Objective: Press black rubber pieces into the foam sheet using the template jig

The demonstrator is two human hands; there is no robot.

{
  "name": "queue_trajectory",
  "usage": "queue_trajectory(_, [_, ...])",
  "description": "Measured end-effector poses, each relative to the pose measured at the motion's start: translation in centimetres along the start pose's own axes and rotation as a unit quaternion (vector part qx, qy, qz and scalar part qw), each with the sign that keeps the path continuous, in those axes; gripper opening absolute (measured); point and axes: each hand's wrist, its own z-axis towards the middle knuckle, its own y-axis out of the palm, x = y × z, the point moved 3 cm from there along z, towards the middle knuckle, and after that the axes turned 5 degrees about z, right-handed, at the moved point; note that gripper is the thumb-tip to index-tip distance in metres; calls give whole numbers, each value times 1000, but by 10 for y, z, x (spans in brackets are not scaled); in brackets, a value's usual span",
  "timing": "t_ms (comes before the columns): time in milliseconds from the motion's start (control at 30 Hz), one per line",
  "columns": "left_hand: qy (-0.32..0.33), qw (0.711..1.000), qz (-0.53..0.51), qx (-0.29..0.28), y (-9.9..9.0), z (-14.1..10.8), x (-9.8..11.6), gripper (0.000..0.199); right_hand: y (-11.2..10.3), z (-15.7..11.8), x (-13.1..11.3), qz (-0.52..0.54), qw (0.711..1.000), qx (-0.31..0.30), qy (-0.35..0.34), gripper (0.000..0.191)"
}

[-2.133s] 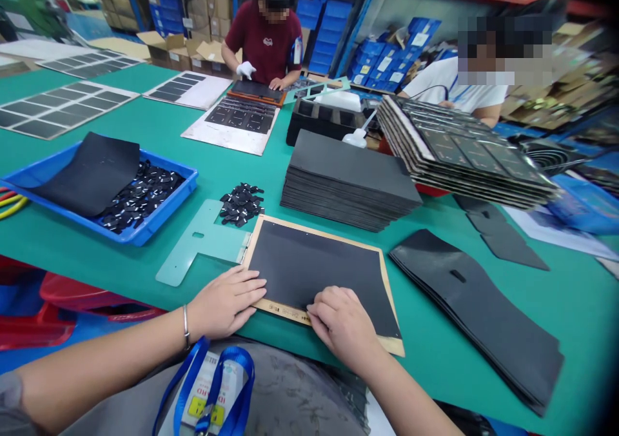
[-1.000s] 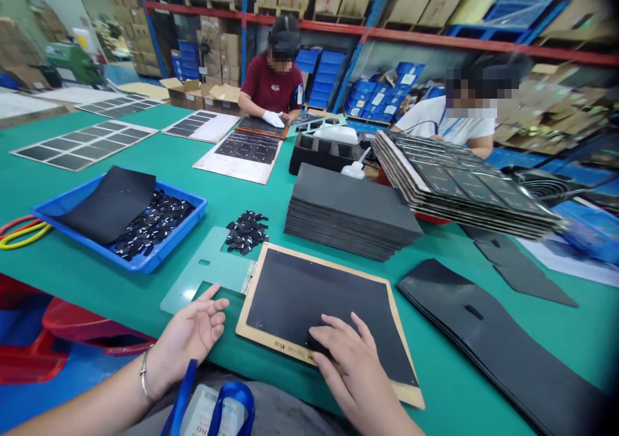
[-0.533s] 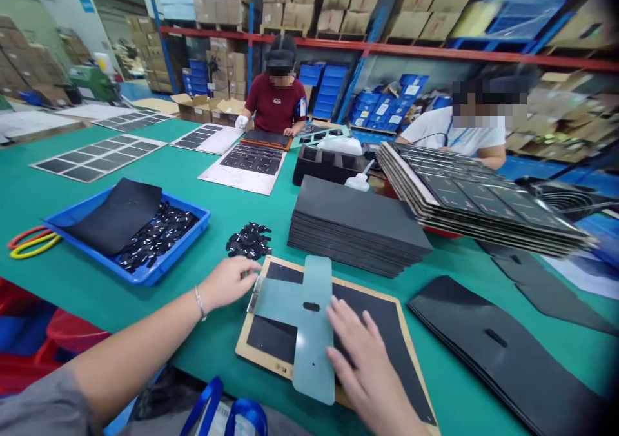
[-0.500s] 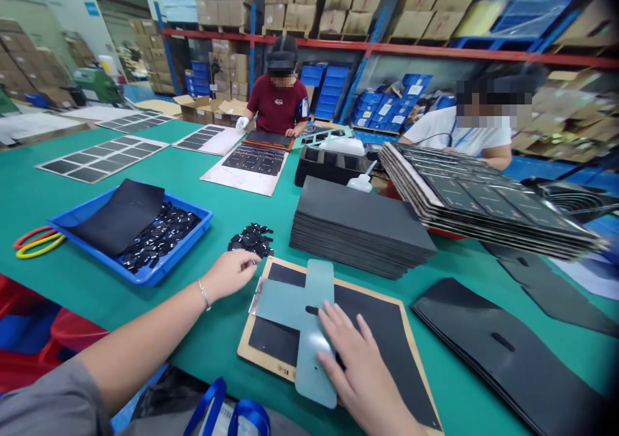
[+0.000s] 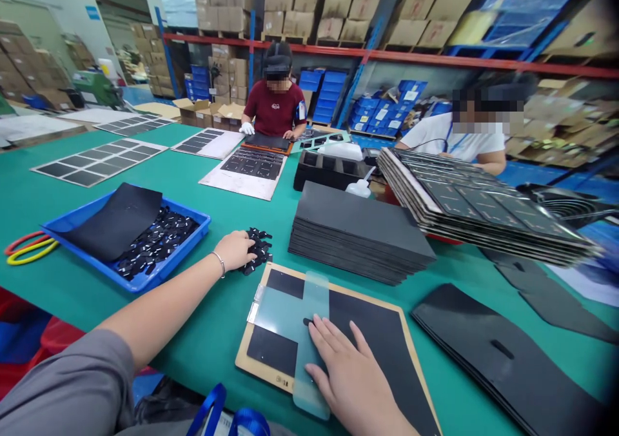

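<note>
At the pile of small black pieces (image 5: 258, 247), my left hand (image 5: 235, 250) has its fingers curled down at the near left edge. Its fingertips are partly hidden, so any piece between them cannot be made out. My right hand (image 5: 351, 371) lies flat with fingers spread on a translucent green cross-shaped template (image 5: 283, 308). A small dark slot shows in the template beside the fingertips. The template is hinged at the left edge of a tan-rimmed board (image 5: 240, 352), and a black sheet (image 5: 367, 313) lies on that board beneath it.
A blue tray (image 5: 162, 271) of similar pieces, with a black sheet on top, stands left. Beyond the board is a stack of black sheets (image 5: 358, 229); more slotted sheets (image 5: 488, 339) lie right. Stacked panels (image 5: 464, 184) overhang the far right. Two people work across the table.
My left hand has moved forward from beside the board's corner to the pile. The template now lies flatter on the board, with my right hand still on it.
</note>
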Motion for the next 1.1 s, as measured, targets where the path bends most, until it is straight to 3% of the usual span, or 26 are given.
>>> queue_trajectory(200, [-5,1000,-28,0,6,1,-1,23,1,-2,-3,17,1000,11,10,51])
queue_trajectory(367, [-52,991,-106,63,-7,-4,-5,24,1,-4,-4,25,999,6,24,52])
queue_trajectory(533, [-130,952,-235,146,-32,-15,-7,24,0,-5,-1,36,999,19,22,51])
queue_trajectory(633, [-163,916,-332,154,-40,-32,12,27,-11,-4,0,59,997,39,22,45])
queue_trajectory(700, [-165,861,-465,126,-37,-51,40,26,-23,-1,-2,104,990,93,35,37])
queue_trajectory(767, [-177,686,-703,57,-27,-74,77,18,-34,3,-8,198,965,165,48,30])
queue_trajectory(800, [-191,611,-768,20,-21,-86,97,16,-37,6,-13,260,945,193,46,29])
queue_trajectory(833, [-204,562,-802,-1,-16,-97,114,14,-38,8,-19,322,922,211,39,27])
queue_trajectory(867, [-204,531,-822,-17,-12,-106,129,14,-38,11,-26,371,900,224,30,26])
queue_trajectory(933, [-188,505,-842,-35,-7,-119,151,14,-35,15,-37,419,874,247,10,26])
queue_trajectory(1000, [-174,491,-852,-43,-3,-124,161,14,-32,17,-45,412,872,265,-12,24])
queue_trajectory(1100, [-206,472,-856,-46,1,-128,160,12,-32,16,-49,403,876,263,-40,12])
